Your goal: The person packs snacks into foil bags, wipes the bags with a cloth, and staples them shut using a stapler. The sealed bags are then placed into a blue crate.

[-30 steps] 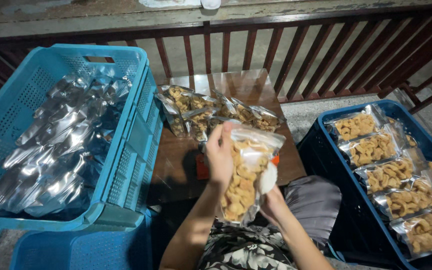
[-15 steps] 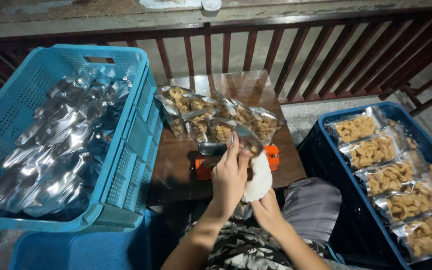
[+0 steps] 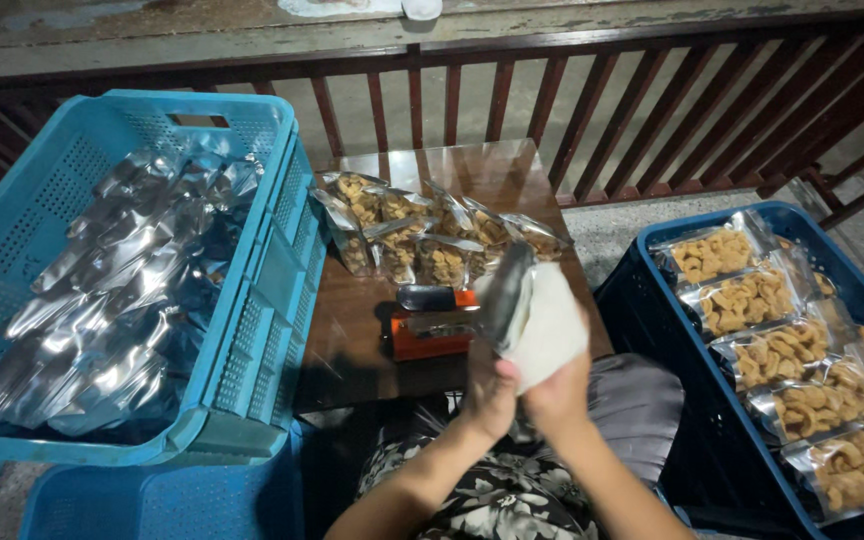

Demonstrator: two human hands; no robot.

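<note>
The snack pouch (image 3: 532, 315) is held up in front of the person's body, just above the near edge of the table (image 3: 422, 170), white side toward the camera and its silvery edge turned left. Its long axis runs roughly up and away from the person, tilted a little to the left, so that its upper left end sits just beside the small orange sealing device (image 3: 432, 325) on the table. Whether the pouch mouth actually touches the device's metal arm is hard to tell from this angle.

Both hands are together under the pouch and closed on its lower end: the right hand (image 3: 557, 395) grips the bottom right, the left hand (image 3: 487, 395) pinches the left side, nearer the device. The forearms rise side by side from the lap, wrists bent upward.

Beyond the device lies a cluster of filled clear pouches (image 3: 422, 235). To the left stands a light blue crate (image 3: 262, 300) of empty foil bags (image 3: 122, 290); to the right, a dark blue crate (image 3: 652, 270) holds rows of filled packs (image 3: 782, 350).
</note>
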